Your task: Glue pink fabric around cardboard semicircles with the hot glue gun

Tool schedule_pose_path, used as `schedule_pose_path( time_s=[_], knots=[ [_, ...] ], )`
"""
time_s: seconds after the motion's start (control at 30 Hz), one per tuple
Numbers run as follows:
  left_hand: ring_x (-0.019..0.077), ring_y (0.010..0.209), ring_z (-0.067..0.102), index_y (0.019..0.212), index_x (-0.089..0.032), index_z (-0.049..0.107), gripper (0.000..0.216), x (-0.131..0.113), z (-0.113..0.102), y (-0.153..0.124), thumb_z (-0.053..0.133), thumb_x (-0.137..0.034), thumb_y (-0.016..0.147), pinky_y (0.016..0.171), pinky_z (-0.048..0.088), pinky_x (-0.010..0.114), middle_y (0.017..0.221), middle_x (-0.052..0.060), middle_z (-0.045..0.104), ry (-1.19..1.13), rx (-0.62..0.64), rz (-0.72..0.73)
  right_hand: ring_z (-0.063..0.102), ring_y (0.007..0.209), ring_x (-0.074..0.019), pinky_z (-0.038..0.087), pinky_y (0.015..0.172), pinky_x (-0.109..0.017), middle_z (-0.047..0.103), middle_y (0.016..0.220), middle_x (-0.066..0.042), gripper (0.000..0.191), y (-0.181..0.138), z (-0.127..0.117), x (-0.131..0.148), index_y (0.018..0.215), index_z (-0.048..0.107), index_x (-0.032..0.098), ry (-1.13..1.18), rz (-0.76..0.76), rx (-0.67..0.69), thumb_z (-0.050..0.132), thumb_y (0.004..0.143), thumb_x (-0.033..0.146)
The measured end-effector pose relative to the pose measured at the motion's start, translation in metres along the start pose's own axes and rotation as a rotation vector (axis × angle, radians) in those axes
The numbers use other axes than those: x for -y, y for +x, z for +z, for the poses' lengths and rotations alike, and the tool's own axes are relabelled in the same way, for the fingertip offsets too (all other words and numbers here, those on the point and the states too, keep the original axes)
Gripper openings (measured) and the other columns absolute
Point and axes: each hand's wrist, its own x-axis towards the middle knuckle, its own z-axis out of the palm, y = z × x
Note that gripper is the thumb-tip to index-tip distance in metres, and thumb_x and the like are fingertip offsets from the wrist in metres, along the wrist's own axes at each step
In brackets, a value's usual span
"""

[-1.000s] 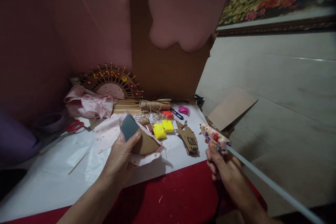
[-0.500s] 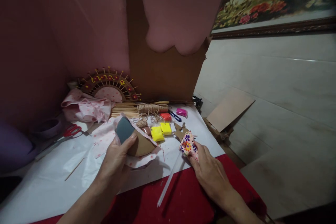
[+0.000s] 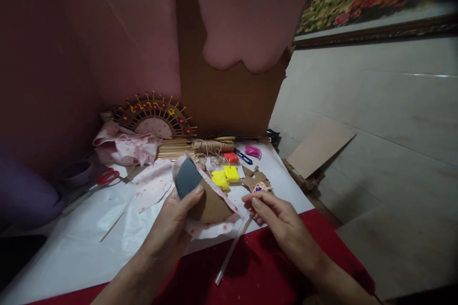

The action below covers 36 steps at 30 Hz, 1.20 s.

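Red table top (image 3: 257, 250), bare along bottom; white sheet (image 3: 82, 257) covers rest. On sheet, left: red-handled scissors (image 3: 108, 176), thin stick (image 3: 112, 227), flat dotted cloth (image 3: 152, 182); crumpled dotted cloth (image 3: 125, 147) farther back. Centre back: stick bundle (image 3: 174, 149), twine roll (image 3: 218, 146), red packet (image 3: 231, 157), magenta packet (image 3: 253, 151). Centre: two yellow packets (image 3: 231, 174). Right of centre: cardboard scrap (image 3: 263, 176), floral-wrapped tool (image 3: 259, 188), partly hidden; its clear stick (image 3: 229, 258) reaches over red.

Left hand (image 3: 174, 217): at 7 o'clock, gripping cardboard piece (image 3: 213, 203) backed by dotted fabric (image 3: 214, 230)
Right hand (image 3: 277, 219): at 5 o'clock, curled near dotted fabric
Translucent stick (image 3: 231, 252): slanting down toward 7 o'clock
Yellow packets (image 3: 232, 174): at 6 o'clock
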Motion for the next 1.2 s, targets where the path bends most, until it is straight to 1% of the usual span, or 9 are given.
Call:
schedule_pose_path(
  time_s=[0.07,0.17,0.27,0.37,0.47,0.67,0.83,0.97,1.2],
  knots=[
    [0.0185,0.070,0.069,0.110,-0.014,0.058,0.034,0.001,0.002,-0.002,0.067,-0.018,0.077,0.065,0.056,0.027,0.091,0.009,0.073,-0.020,0.046,-0.009,0.053,0.066,-0.0138,0.043,0.060,-0.025,0.058,0.076,-0.001,0.026,0.011,0.008,0.004,0.088,0.063,0.018,0.206,0.106,0.090,0.051,0.089,0.042],
    [0.0158,0.066,0.067,0.107,-0.014,0.060,0.032,0.003,0.002,-0.005,0.068,-0.018,0.076,0.061,0.054,0.023,0.089,0.008,0.074,-0.041,0.070,-0.018,0.045,0.056,-0.0091,0.037,0.055,-0.022,0.053,0.068,0.002,0.027,0.022,0.018,0.005,0.078,0.061,0.016,0.387,0.168,0.146,0.063,0.080,0.043],
    [0.0144,0.062,0.065,0.104,-0.014,0.062,0.029,0.005,0.001,-0.007,0.069,-0.018,0.076,0.057,0.053,0.022,0.084,0.007,0.074,-0.043,0.084,-0.020,0.042,0.056,-0.0081,0.035,0.053,-0.021,0.051,0.064,0.004,0.029,0.024,0.025,0.005,0.075,0.059,0.016,0.464,0.179,0.158,0.068,0.076,0.043],
    [0.0151,0.061,0.065,0.108,-0.013,0.060,0.033,0.005,0.000,-0.008,0.068,-0.019,0.076,0.056,0.053,0.024,0.083,0.009,0.073,-0.031,0.090,-0.030,0.047,0.060,-0.0097,0.037,0.056,-0.022,0.055,0.068,0.002,0.029,0.022,0.029,0.006,0.077,0.059,0.016,0.496,0.191,0.159,0.070,0.075,0.043],
    [0.0167,0.061,0.065,0.109,-0.012,0.059,0.034,0.005,0.000,-0.008,0.068,-0.021,0.077,0.056,0.053,0.025,0.083,0.010,0.073,-0.017,0.095,-0.043,0.050,0.065,-0.0111,0.040,0.057,-0.023,0.057,0.071,0.001,0.028,0.019,0.033,0.003,0.077,0.059,0.017,0.468,0.159,0.137,0.069,0.076,0.042],
    [0.0186,0.062,0.066,0.108,-0.013,0.057,0.034,0.008,0.000,-0.005,0.067,-0.021,0.077,0.058,0.052,0.027,0.083,0.011,0.073,-0.004,0.075,-0.073,0.051,0.069,-0.0121,0.041,0.060,-0.023,0.057,0.075,0.000,0.024,0.018,0.033,-0.006,0.081,0.060,0.018,0.289,0.033,0.092,0.063,0.083,0.041],
    [0.0173,0.058,0.065,0.117,-0.013,0.055,0.045,0.008,0.001,-0.007,0.068,-0.022,0.076,0.053,0.050,0.025,0.087,0.011,0.073,-0.004,0.072,-0.075,0.039,0.054,-0.0092,0.033,0.049,-0.022,0.045,0.060,0.004,0.037,0.023,0.030,-0.002,0.068,0.051,0.018,0.294,0.080,0.129,0.053,0.086,0.050],
    [0.0177,0.059,0.066,0.116,-0.012,0.056,0.044,0.009,0.001,-0.007,0.069,-0.023,0.075,0.056,0.051,0.026,0.083,0.011,0.074,0.033,0.053,-0.051,0.039,0.055,-0.0098,0.032,0.050,-0.023,0.046,0.060,0.004,0.034,0.025,0.033,-0.001,0.069,0.051,0.018,0.194,0.041,0.102,0.059,0.083,0.048],
    [0.0194,0.062,0.067,0.118,-0.013,0.056,0.048,0.009,0.002,-0.007,0.070,-0.024,0.074,0.058,0.052,0.028,0.092,0.012,0.074,0.019,0.058,-0.058,0.038,0.053,-0.0100,0.032,0.050,-0.023,0.044,0.058,0.005,0.038,0.027,0.036,-0.005,0.067,0.049,0.018,0.169,0.052,0.118,0.057,0.083,0.052]
  ],
)
